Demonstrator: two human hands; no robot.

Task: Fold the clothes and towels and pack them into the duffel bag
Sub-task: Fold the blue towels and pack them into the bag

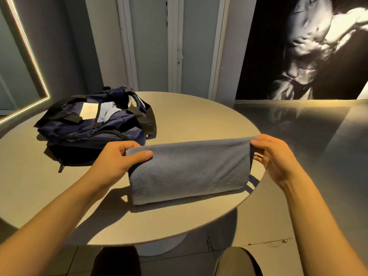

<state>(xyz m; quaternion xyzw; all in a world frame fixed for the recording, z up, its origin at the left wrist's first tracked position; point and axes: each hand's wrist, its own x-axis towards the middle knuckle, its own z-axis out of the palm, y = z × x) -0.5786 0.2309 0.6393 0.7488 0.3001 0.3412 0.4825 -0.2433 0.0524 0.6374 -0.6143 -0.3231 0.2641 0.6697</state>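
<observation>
I note the navy duffel bag (93, 126) beyond and to the left of the left hand (117, 158), lying slumped on the round table (199, 116) with its mouth gaping upward and its black straps fallen across it. The left hand pinches the upper left corner of a blue-grey terry towel (189, 170), thumb laid over the near face and fingers curled behind. The towel hangs as a folded band between the two hands, its long axis running hand to hand, and I judge that roughly parallel to the bag's length. The right hand (276, 156) pinches the upper right corner between thumb and fingertips, the other fingers loosely bent below. I judge the coming move turns on this: the bag lies off the towel's left end and farther away, so the left hand is the nearer one and the load must travel leftward and away from me. Limits of observation: the fingers behind the cloth are hidden, and I cannot count the towel's layers. Its lower edge appears to meet the table top, though I cannot confirm contact. Inside the bag I see only a white card and some pale blue cloth, and the free space left is not determinable. The bag's left flank is in shadow.
</observation>
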